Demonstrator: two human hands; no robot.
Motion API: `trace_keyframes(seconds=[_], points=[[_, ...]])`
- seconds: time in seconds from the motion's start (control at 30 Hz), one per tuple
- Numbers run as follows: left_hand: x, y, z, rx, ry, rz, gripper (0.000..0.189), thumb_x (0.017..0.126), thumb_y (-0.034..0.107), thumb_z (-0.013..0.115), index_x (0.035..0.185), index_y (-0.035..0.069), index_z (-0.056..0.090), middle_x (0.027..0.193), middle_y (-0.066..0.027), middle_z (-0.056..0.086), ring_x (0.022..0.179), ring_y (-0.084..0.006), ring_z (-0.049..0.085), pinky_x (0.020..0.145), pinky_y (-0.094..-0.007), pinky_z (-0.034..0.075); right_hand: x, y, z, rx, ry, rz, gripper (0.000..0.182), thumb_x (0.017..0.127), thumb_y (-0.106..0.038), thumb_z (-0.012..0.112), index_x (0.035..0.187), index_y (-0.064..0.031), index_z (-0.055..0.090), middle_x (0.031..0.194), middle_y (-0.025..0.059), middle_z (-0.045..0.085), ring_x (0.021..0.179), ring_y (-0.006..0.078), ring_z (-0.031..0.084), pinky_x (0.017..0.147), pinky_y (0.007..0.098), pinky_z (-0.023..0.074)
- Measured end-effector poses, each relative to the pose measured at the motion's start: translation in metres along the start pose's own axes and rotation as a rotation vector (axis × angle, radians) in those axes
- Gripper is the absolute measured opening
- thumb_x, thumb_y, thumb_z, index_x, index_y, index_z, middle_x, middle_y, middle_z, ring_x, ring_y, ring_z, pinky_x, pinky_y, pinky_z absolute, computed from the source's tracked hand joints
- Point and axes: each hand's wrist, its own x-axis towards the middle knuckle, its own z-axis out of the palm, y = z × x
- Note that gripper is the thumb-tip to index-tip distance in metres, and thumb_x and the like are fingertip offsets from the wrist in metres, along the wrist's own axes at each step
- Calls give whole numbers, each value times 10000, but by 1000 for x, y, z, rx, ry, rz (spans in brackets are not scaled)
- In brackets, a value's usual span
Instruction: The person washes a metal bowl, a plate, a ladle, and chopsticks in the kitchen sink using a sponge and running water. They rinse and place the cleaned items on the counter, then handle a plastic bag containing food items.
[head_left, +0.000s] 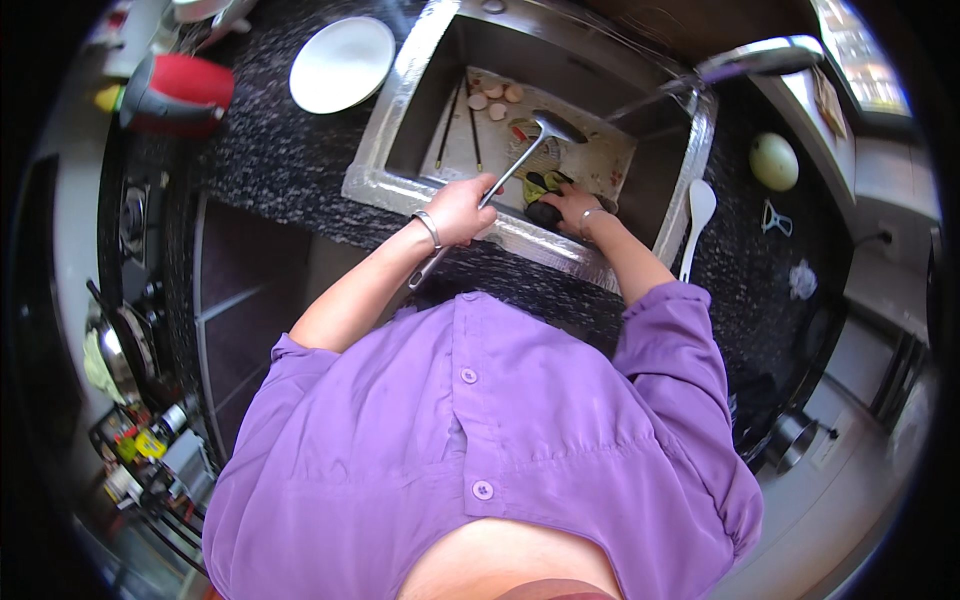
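My left hand (459, 210) grips the long metal handle of a cooking utensil (525, 150), a turner or ladle. Its broad dark head rests or hovers low inside the steel sink (409, 127); I cannot tell which. Down in the sink's near part, my right hand (576, 208) has its fingers curled on a green and black cloth (536, 187). Several eggshells (496, 111) and two dark chopsticks (475, 135) lie on the sink's bottom. Water (645, 97) streams in at an angle from the faucet (765, 56) on the right.
Silvery foil (375, 180) lines the sink's rim. On the black speckled counter, a white plate (343, 64) and a red and grey appliance (184, 90) stand left. A white spoon (699, 217), a pale round melon (774, 161) and a peeler (777, 220) lie right.
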Motion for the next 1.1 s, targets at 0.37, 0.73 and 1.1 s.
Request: trace_keyframes(seconds=[0.37, 0.73, 1.1], points=[[39, -15, 26, 574, 158, 186, 257, 761, 146, 561, 983, 36, 494, 838, -237, 610, 834, -424, 573, 733, -493, 452, -48, 21, -72, 1288, 558, 358, 255, 672, -132, 650, 899, -53, 566, 727, 4, 555, 673, 91, 489, 629, 235, 411], [2, 10, 36, 592, 130, 323, 177, 772, 82, 522, 930, 25, 465, 706, -240, 585, 722, -433, 569, 663, -517, 435, 32, -8, -80, 690, 1039, 682, 253, 830, -351, 549, 903, -124, 635, 924, 172, 567, 911, 374, 532, 781, 465, 421], [4, 6, 19, -89, -102, 31, 124, 848, 112, 541, 890, 57, 438, 587, -27, 497, 406, -145, 476, 375, -277, 368, 17, 71, 6, 928, 524, 759, 356, 810, -305, 553, 962, 2, 650, 914, 182, 660, 848, 286, 633, 767, 358, 468]])
